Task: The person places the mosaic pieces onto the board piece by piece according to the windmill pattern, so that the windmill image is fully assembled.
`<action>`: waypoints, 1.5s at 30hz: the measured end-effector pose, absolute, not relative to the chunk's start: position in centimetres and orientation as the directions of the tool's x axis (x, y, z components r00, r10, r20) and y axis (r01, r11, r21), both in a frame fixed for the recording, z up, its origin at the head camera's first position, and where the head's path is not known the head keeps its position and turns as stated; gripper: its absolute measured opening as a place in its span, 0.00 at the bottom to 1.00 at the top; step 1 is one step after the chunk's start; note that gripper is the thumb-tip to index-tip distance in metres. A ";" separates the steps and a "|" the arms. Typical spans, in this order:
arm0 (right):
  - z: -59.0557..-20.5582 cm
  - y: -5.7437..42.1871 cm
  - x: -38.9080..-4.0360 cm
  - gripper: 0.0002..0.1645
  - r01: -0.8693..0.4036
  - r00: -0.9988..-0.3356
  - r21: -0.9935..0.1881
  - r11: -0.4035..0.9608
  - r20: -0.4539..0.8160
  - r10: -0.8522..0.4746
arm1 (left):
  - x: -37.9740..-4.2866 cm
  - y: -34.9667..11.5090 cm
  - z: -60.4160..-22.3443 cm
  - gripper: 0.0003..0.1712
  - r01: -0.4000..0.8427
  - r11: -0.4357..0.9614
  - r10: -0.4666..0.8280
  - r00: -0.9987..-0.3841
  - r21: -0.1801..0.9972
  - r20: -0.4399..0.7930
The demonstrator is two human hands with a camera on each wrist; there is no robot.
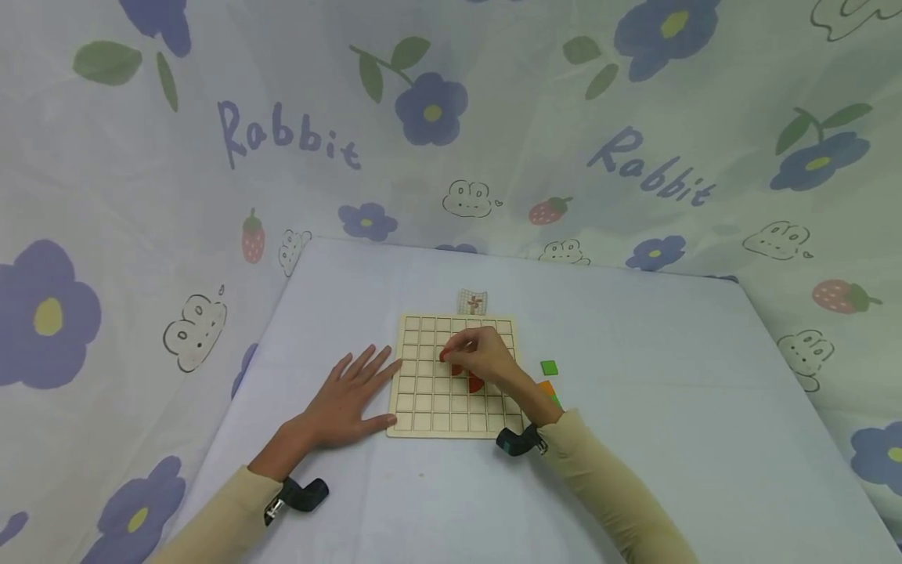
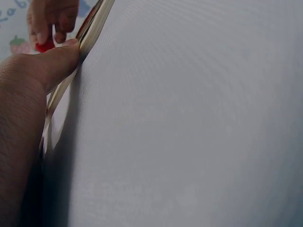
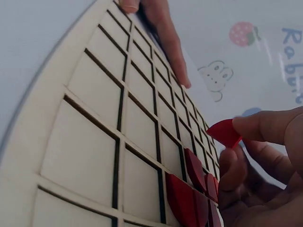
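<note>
A wooden grid board [image 1: 430,403] with square recesses lies on the white table. My right hand [image 1: 486,356] pinches a red quarter-circle tile [image 3: 225,133] between thumb and fingertips, just above the board's middle. Below that hand several red tiles [image 3: 182,198] sit in the board's squares; part of them is hidden behind the hand in the head view. My left hand [image 1: 348,403] lies flat with its fingers spread, its thumb and fingertips at the board's left edge. In the left wrist view the left thumb [image 2: 59,64] rests against the board's rim.
Beyond the board's far edge lies a small patterned card [image 1: 472,302] with a red pinwheel-like figure on a grid. A green square tile [image 1: 549,367] lies to the right of the board, and an orange tile [image 1: 546,388] is partly hidden by the right forearm. Printed curtains surround the table.
</note>
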State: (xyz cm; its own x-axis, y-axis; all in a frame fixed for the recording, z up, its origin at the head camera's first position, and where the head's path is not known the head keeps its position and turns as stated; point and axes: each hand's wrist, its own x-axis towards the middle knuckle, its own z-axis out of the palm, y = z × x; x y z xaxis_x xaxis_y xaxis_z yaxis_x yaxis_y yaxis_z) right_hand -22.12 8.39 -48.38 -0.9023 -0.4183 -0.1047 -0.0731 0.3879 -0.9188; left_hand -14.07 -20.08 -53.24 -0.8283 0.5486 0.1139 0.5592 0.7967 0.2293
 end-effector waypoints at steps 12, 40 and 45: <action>-49.9 6.7 -21.9 0.05 -0.472 -0.846 -0.665 0.579 0.155 -0.511 | -13.9 -20.0 -53.0 0.50 0.570 0.787 0.551 -0.821 0.237 0.148; -49.2 7.1 -20.9 0.03 -0.602 -0.774 -0.500 0.623 0.170 -0.611 | -13.8 -19.8 -52.9 0.50 0.571 0.795 0.549 -0.821 0.206 0.160; -48.6 9.1 -20.6 0.02 -0.591 -0.789 -0.479 0.649 0.176 -0.588 | -13.7 -19.7 -52.7 0.50 0.563 0.803 0.542 -0.826 0.194 0.153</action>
State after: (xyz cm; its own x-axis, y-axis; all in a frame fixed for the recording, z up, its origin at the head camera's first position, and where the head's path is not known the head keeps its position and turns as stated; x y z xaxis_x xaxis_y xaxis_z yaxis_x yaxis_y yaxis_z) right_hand -20.63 9.06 -48.61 -0.7893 -0.5883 0.1760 -0.5907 0.6491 -0.4793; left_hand -13.72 -19.73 -52.66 -0.8263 0.5420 0.1530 0.5629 0.8034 0.1939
